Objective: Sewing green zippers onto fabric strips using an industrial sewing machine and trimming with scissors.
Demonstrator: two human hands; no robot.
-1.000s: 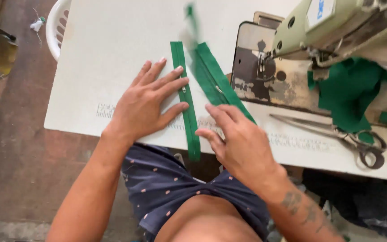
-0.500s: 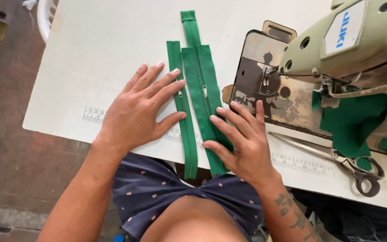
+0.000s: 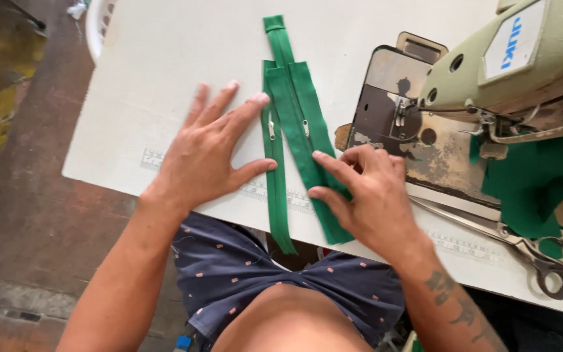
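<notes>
Both green zippers (image 3: 288,137) now lie flat side by side, left of the sewing machine (image 3: 490,72). Left hand (image 3: 206,153) splayed flat beside them; right hand (image 3: 366,189) has settled, fingertips pressing the right tape.

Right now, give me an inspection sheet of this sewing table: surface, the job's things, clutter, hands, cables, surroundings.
Surface: white table, printed ruler marks along the near edge.
Job's things: two green zippers side by side, the left zipper narrower, the right zipper reaching further up the table; both hang over the near edge.
Clutter: scissors at the right, green cloth under the sewing machine.
Hands: left hand flat on the table, fingers touching the left zipper; right hand pressing fingertips on the right zipper.
Cables: nothing seen.
Surroundings: worn brown floor, white plastic basket past the table's far left corner.
</notes>
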